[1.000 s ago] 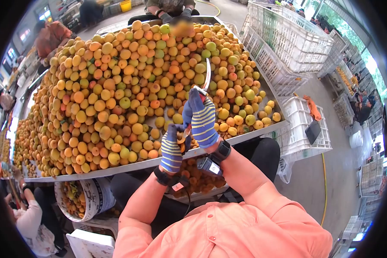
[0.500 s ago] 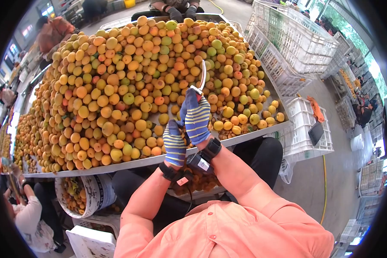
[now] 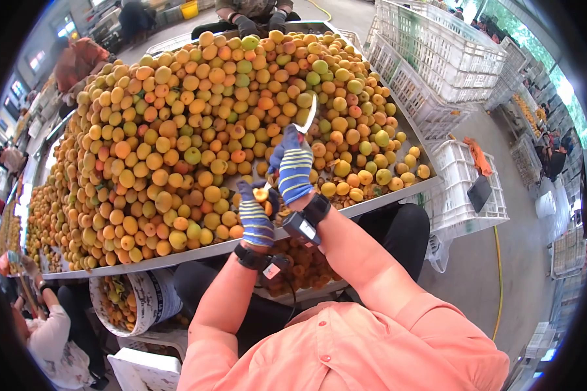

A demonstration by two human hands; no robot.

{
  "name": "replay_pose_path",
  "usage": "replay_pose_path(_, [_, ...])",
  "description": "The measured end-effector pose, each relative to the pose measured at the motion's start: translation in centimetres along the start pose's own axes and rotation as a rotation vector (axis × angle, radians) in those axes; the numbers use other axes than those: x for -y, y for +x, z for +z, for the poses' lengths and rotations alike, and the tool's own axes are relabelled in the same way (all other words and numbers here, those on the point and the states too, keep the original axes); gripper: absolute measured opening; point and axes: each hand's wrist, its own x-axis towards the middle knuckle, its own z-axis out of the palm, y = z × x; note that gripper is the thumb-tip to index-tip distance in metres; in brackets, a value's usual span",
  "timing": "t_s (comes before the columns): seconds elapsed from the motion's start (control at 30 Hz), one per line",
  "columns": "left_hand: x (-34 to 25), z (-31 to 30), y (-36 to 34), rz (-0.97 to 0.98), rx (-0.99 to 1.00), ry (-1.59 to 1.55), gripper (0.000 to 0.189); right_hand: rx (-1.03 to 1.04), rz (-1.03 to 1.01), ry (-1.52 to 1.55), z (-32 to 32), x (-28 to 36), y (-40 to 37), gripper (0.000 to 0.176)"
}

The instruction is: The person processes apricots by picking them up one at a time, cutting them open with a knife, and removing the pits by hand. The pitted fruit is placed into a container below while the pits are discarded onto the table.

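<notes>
At far left, low beside my knee, a white printed bucket (image 3: 143, 296) holds cut orange fruit. Between my knees, under the table edge, a second batch of fruit (image 3: 303, 267) lies in a container that is mostly hidden. To the right stand stacked white crates (image 3: 437, 58). A lower crate (image 3: 460, 195) nearer me carries an orange cloth (image 3: 479, 158) and a dark flat object (image 3: 479, 192).

A long metal table (image 3: 176, 258) with a raised rim fills the middle, heaped end to end with apricots (image 3: 195, 130), yellow, orange and some green. At its near edge my left hand (image 3: 254, 220), in a blue and yellow striped glove, is closed around one apricot (image 3: 261, 194), held just above the rim. Just to the right, my right hand (image 3: 293, 171), gloved the same, is clenched on the handle of a knife (image 3: 304, 118), its curved blade pointing up over the heap.

A co-worker's white sleeve (image 3: 45, 332) shows at lower left. Another person's dark gloves (image 3: 257, 23) rest at the table's far end. The floor (image 3: 476, 274) on the right is grey concrete with a yellow hose (image 3: 499, 280) lying across it.
</notes>
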Motion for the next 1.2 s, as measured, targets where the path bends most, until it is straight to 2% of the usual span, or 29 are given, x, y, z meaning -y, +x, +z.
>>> replay_pose_path(0.03, [-0.6, -0.7, 0.3, 0.079, 0.02, 0.069, 0.045, 0.085, -0.124, -0.121, 0.3, 0.6, 0.1, 0.026])
replay_pose_path(0.07, [-1.8, -0.6, -0.2, 0.157, 0.038, 0.138, 0.04, 0.117, -0.386, -0.461, 0.0, 0.5, 0.7, 0.024])
replay_pose_path(0.1, [-2.8, -0.5, -0.4, 0.234, 0.059, 0.208, 0.035, 0.222, -0.473, -0.664, -0.2, 1.4, 0.9, 0.024])
replay_pose_path(0.13, [-3.4, -0.6, 0.0, 0.312, 0.036, 0.268, 0.026, 0.227, -0.528, -0.748, -0.3, 2.4, 1.2, 0.025])
replay_pose_path(0.17, [-4.3, 0.2, -1.2, 0.345, 0.127, 0.226, 0.019, 0.23, -0.584, -0.833, -0.2, 3.6, 1.4, 0.025])
replay_pose_path(0.2, [-4.6, 0.9, -2.0, 0.308, 0.167, 0.237, 0.02, 0.206, -0.59, -0.773, -0.7, 4.3, 3.0, 0.026])
replay_pose_path(0.27, [-3.7, 0.3, -2.0, 0.205, 0.316, 0.309, 0.02, 0.137, -0.611, -0.937, -2.6, 6.5, 6.3, 0.029])
replay_pose_path(0.3, [-3.1, 0.2, -2.5, 0.394, 0.469, 0.642, 0.02, 0.123, -0.635, -1.063, -2.8, 8.0, 6.6, 0.03])
replay_pose_path(0.33, [-2.4, 0.0, -3.6, 0.185, 0.58, 0.695, 0.017, 0.111, -0.679, -1.341, -3.2, 9.2, 6.2, 0.034])
replay_pose_path(0.37, [-2.4, 0.9, -5.4, -0.032, 0.692, 0.775, 0.014, 0.123, -0.532, -1.462, -4.1, 9.7, 6.6, 0.036])
replay_pose_path(0.4, [-2.4, 1.8, -7.2, -0.229, 0.801, 0.871, 0.013, 0.196, -0.481, -1.52, -4.8, 9.8, 6.7, 0.036])
replay_pose_path(0.47, [1.0, 0.7, -7.6, -0.085, 1.028, 1.103, 0.016, 0.41, -0.407, -1.659, -5.8, 9.0, 5.8, 0.036])
replay_pose_path(0.5, [1.8, 0.7, -7.5, -0.145, 1.045, 1.228, 0.021, 0.548, -0.388, -1.731, -5.7, 8.3, 5.0, 0.036])
replay_pose_path(0.53, [2.2, 0.7, -7.3, -0.143, 1.068, 1.353, 0.023, 0.576, -0.255, -1.805, -5.6, 7.2, 4.2, 0.037])
replay_pose_path(0.57, [2.3, 0.8, -7.1, -0.141, 1.087, 1.48, 0.026, 0.636, -0.295, -1.9, -5.0, 6.8, 2.5, 0.038])
replay_pose_path(0.6, [3.0, 0.2, -6.9, -0.087, 1.082, 1.452, 0.029, 0.717, -0.255, -1.953, -4.8, 6.0, 1.9, 0.039])
replay_pose_path(0.67, [3.7, -0.7, -6.4, 0.031, 1.064, 1.401, 0.035, 0.82, -0.223, -2.006, -4.3, 4.4, 1.5, 0.039])
replay_pose_path(0.77, [3.3, -0.4, -6.9, 0.022, 1.07, 1.68, 0.042, 0.873, -0.194, -1.97, -3.3, 2.5, 1.4, 0.032])
replay_pose_path(0.83, [3.9, -1.4, -6.4, 0.002, 1.133, 1.646, 0.042, 0.897, -0.13, -1.967, -2.2, 1.7, 0.6, 0.029])
replay_pose_path(0.9, [4.5, -1.9, -5.6, -0.003, 1.203, 1.607, 0.043, 0.971, -0.189, -1.977, -2.5, 0.1, 0.5, 0.023])
replay_pose_path(0.97, [4.9, -2.1, -5.3, -0.046, 1.227, 1.539, 0.044, 0.917, -0.145, -2.129, -1.8, -0.5, -0.5, 0.022])
replay_pose_path(1.03, [5.0, -2.1, -5.2, -0.088, 1.243, 1.47, 0.044, 0.916, -0.222, -2.143, -2.8, -1.9, 0.1, 0.021])
replay_pose_path(1.07, [4.6, -1.8, -5.2, -0.003, 1.267, 1.411, 0.045, 0.922, -0.227, -2.136, -2.7, -2.1, 0.2, 0.021])
replay_pose_path(1.1, [3.9, -1.8, -5.3, -0.044, 1.246, 1.352, 0.045, 0.929, -0.234, -2.13, -2.6, -2.2, 0.4, 0.021])
replay_pose_path(1.13, [3.0, -1.9, -5.4, -0.085, 1.223, 1.292, 0.044, 0.906, -0.143, -2.087, -2.7, -2.1, 0.7, 0.023])
replay_pose_path(1.17, [1.0, -0.9, -5.9, -0.126, 1.202, 1.229, 0.044, 0.832, -0.128, -2.006, -2.6, -2.3, 0.9, 0.029])
replay_pose_path(1.2, [-1.6, 0.7, -6.3, -0.304, 1.19, 1.287, 0.038, 0.771, -0.028, -1.832, -3.4, -2.8, 2.2, 0.034])
